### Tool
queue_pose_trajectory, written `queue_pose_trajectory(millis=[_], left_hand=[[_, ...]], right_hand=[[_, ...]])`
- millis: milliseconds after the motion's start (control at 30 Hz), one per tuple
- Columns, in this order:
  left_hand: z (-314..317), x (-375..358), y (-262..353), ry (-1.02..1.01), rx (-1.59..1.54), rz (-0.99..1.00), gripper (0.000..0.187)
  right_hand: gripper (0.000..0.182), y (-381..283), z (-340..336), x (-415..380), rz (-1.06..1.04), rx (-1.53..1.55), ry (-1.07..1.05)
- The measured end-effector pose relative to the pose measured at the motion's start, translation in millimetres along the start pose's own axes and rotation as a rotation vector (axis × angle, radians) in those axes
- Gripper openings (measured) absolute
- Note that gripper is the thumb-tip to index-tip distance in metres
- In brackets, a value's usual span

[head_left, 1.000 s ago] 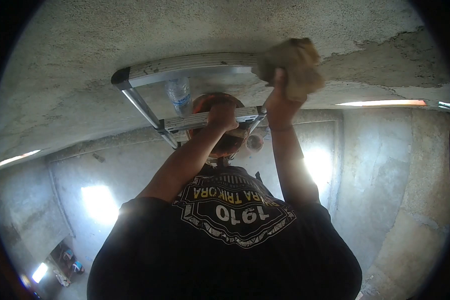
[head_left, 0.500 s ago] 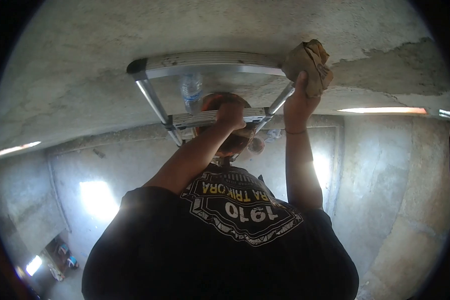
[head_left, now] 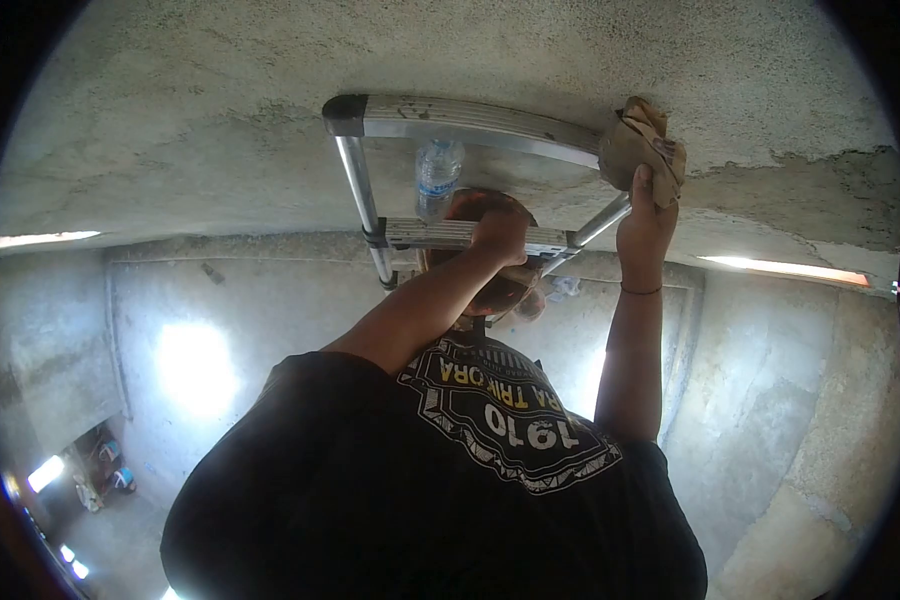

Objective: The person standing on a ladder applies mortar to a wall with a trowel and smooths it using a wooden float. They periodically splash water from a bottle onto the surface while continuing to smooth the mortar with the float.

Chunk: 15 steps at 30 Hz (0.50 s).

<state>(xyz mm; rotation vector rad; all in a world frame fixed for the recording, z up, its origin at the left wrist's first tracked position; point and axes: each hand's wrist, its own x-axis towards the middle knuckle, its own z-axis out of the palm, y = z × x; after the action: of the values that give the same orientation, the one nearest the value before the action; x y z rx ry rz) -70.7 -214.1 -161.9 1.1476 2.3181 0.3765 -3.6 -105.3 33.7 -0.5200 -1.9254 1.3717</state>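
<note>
My left hand (head_left: 502, 236) is closed around a rung of the aluminium ladder (head_left: 470, 122). My right hand (head_left: 647, 225) grips a crumpled piece of brown paper (head_left: 642, 150), its thumb pressed on the front. The paper covers the ladder's top right corner; whether the hand also holds the rail beneath cannot be made out. Between the top bar and the lower rung shows a clear plastic bottle (head_left: 438, 178) with a blue label. Behind my left hand is a round, orange-brown stained vessel (head_left: 495, 295), partly hidden by the hand and rung.
A rough cement wall (head_left: 270, 150) rises beyond the ladder, with a cracked, patchy strip (head_left: 820, 185) at the right. Far below, several items lie around a dark opening (head_left: 95, 465) at lower left. Bright light patches (head_left: 195, 370) show below.
The view has shifted, so ladder, bottle and both hands appear further right. Each hand keeps its hold, on the rung and on the brown paper.
</note>
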Motion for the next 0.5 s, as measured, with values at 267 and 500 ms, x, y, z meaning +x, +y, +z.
queue_pose_trajectory(millis=[267, 500], left_hand=[[2.1, -0.2, -0.6, 0.003, -0.006, 0.019, 0.039], [0.7, 0.6, 0.0, -0.013, -0.003, 0.014, 0.042]], right_hand=[[0.036, -8.1, -0.8, 7.3, -0.005, -0.108, -0.038], [0.032, -6.4, -5.9, 9.6, 0.176, 0.137, -0.048]])
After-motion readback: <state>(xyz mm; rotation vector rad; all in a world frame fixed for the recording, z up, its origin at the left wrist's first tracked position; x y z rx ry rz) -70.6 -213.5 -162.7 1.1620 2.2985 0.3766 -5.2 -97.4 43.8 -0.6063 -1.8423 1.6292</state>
